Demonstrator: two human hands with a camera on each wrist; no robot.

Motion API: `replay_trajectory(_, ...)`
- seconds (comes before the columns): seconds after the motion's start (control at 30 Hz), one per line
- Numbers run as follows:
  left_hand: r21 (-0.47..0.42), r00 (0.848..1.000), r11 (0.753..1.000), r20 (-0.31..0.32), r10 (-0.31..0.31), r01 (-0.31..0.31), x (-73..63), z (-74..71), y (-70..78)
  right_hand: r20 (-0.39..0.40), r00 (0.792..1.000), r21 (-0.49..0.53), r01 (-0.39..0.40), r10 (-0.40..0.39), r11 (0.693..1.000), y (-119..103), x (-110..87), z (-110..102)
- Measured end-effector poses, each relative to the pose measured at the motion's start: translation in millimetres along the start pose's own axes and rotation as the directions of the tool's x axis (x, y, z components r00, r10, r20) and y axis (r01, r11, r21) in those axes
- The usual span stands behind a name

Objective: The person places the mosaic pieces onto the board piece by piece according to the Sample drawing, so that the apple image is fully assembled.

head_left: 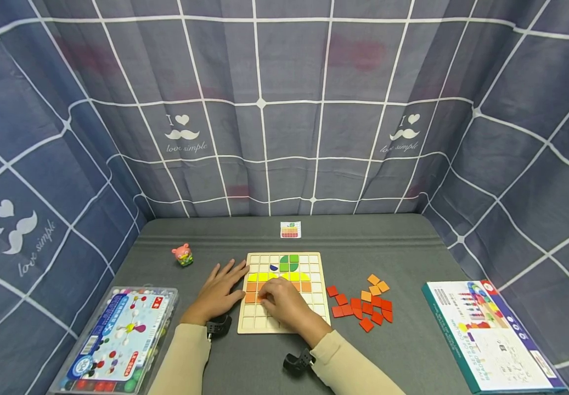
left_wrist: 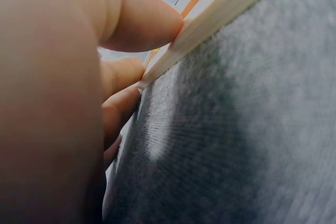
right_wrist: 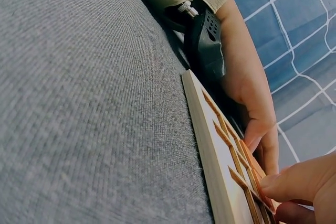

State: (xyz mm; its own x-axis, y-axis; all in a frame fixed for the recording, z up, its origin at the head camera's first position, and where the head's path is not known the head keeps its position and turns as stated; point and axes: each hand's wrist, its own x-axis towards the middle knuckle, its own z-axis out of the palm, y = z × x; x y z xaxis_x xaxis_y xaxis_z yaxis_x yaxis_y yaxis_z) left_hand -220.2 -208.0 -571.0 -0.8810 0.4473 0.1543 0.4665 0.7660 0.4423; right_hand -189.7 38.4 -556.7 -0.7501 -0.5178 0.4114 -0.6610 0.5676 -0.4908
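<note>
A pale wooden grid board (head_left: 317,323) lies on the table between both hands. My left hand (head_left: 220,293) rests along its left edge, fingers extended; in the left wrist view the thumb (left_wrist: 152,27) and fingertips touch the board's side. Over the board's lower middle, my right hand (head_left: 289,304) pinches a small orange tile (right_wrist: 271,203) at the grid, mostly hidden by its fingers. Another orange tile (head_left: 250,298) sits at the left of that row. Above are an orange row (head_left: 306,287), a yellow row (head_left: 304,277), green pieces (head_left: 284,267) and a dark blue half-round piece (head_left: 274,267).
Loose red tiles (head_left: 367,308) and several orange tiles (head_left: 366,296) lie right of the board. A pattern card (head_left: 291,230) lies behind it. A pink figurine (head_left: 182,254) stands back left. A plastic case (head_left: 121,334) lies left, a box (head_left: 496,334) right.
</note>
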Motion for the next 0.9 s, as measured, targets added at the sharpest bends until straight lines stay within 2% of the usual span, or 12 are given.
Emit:
replay_trajectory(0.37, 0.004, 1.000, 1.000, 0.005, -0.001, 0.001, 0.0, -1.2, -0.4, -0.018, 1.000, 0.007, -0.015, 0.015, 1.000, 5.4, -4.1, -8.5)
replay_trajectory(0.67, 0.023, 1.000, 1.000, 0.002, -0.021, 0.021, 1.3, -0.9, 1.1, -0.117, 0.992, 0.015, -0.046, 0.047, 0.999, 31.7, -20.3, -32.0)
replay_trajectory(0.9, 0.023, 1.000, 0.999, 0.013, -0.024, 0.024, 0.8, -1.4, 3.8, -0.170, 0.982, 0.009, -0.085, 0.086, 0.996, 53.3, -35.7, -61.0)
